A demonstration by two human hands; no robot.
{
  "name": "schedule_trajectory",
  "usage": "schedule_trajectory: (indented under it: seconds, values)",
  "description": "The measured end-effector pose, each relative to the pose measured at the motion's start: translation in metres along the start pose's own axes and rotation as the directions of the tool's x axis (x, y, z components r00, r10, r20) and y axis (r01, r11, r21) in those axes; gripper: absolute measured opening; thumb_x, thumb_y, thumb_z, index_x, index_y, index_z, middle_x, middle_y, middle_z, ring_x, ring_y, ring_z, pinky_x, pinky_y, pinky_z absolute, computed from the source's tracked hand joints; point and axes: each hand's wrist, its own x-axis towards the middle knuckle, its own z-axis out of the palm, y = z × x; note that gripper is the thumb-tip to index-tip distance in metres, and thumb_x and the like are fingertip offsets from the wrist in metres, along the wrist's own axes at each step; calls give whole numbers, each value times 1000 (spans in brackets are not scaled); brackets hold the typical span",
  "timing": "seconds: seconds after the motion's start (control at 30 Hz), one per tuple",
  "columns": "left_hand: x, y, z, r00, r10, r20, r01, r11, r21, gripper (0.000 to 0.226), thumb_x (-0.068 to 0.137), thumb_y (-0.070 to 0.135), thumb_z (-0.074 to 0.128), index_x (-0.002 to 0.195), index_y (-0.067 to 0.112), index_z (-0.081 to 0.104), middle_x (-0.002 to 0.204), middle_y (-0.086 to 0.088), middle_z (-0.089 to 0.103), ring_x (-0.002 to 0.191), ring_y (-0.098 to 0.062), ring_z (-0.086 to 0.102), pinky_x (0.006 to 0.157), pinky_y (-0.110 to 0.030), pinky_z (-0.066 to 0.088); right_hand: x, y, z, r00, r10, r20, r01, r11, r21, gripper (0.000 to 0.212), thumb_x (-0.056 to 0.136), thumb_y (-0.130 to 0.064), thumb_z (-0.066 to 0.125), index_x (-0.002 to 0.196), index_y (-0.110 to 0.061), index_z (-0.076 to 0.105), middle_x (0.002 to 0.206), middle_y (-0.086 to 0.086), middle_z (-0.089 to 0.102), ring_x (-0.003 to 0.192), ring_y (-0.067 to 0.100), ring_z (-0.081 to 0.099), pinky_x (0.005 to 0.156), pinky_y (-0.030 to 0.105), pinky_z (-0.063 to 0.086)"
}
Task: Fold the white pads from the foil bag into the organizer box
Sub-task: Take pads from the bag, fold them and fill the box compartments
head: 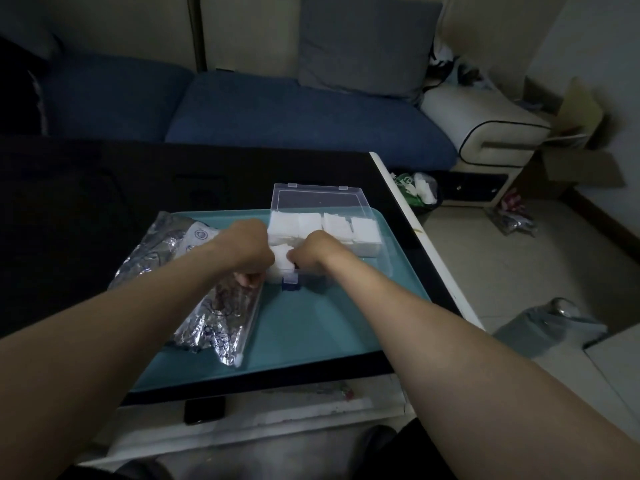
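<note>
Right now both hands meet over the near-left corner of the clear organizer box [360, 247], which sits on a teal tray [311, 327] on a dark table [104, 188]. Between them is a white pad [282, 256], and the left hand [247, 249] and the right hand [313, 252] each grip one side of it with fingers curled in tight, knuckles toward the camera. The fingertips themselves are mostly hidden behind the backs of the hands; only a few left fingertips [246, 279] show, tucked under just below the pad. Just beyond the fingers, the far compartments of the box hold folded pads [325, 226] set in a row, touching one another. Past those, the box's transparent lid [317, 197] lies open and tilted back. Directly below the fingers a small blue latch [290, 284] shows at the box's near edge. To the left of the left hand, partly under its forearm, the crinkled silver foil bag [204, 306] lies flat, half on the tray and half on the table, its clear strip running along the side nearest the fingers. Well beyond everything stands a blue sofa [277, 109] with a grey cushion [367, 43]
</note>
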Motion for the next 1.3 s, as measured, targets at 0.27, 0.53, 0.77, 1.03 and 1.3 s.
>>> schedule_trajectory:
  seconds: [0.27, 0.53, 0.77, 1.03, 1.3]
  values:
    - [-8, 14, 2, 992, 33, 126, -20, 994, -108, 25, 96, 4, 54, 80, -3, 72, 60, -9, 71, 47, -13, 67, 63, -25, 59, 4, 10, 1, 994, -24, -106, 2, 979, -202, 26, 90, -38, 65, 94, -16, 52, 114, 8, 66, 99, 29, 61, 79, 33, 46]
    - [-38, 11, -3, 921, 198, -335, -78, 937, 340, 43, 90, 49, 58, 107, 12, 46, 108, -12, 63, 102, -34, 63, 69, -32, 37, -24, 24, -24, 915, -404, -16, 398, 907, -134, 17, 91, -12, 67, 104, -18, 76, 103, -4, 72, 96, 11, 64, 87, 22, 47]
    - [-53, -23, -9, 986, 2, -167, 80, 873, 481, 31, 84, 29, 58, 108, 10, 59, 118, -13, 59, 101, -26, 56, 87, -36, 52, -32, 30, -18, 849, -521, -88, 502, 847, -175, 33, 93, -2, 54, 117, -15, 73, 117, 2, 73, 111, 18, 64, 99, 31, 50]
    - [-45, -21, -13, 945, -42, -324, 107, 977, 186, 10, 92, 15, 55, 95, 5, 58, 108, -20, 63, 102, -37, 61, 79, -38, 47, -51, 2, 14, 719, -689, -88, 691, 723, -13, 45, 82, -19, 77, 124, -8, 66, 123, 7, 67, 106, 20, 64, 92, 36, 54]
    - [-43, -38, -8, 974, -189, -128, 71, 783, -618, 18, 92, 5, 53, 78, -1, 62, 56, -8, 59, 48, -16, 53, 43, -24, 38, -45, -12, 35, 773, -635, 8, 631, 767, -115, 74, 77, -38, 85, 135, -13, 48, 131, 6, 59, 105, 21, 58, 77, 24, 36]
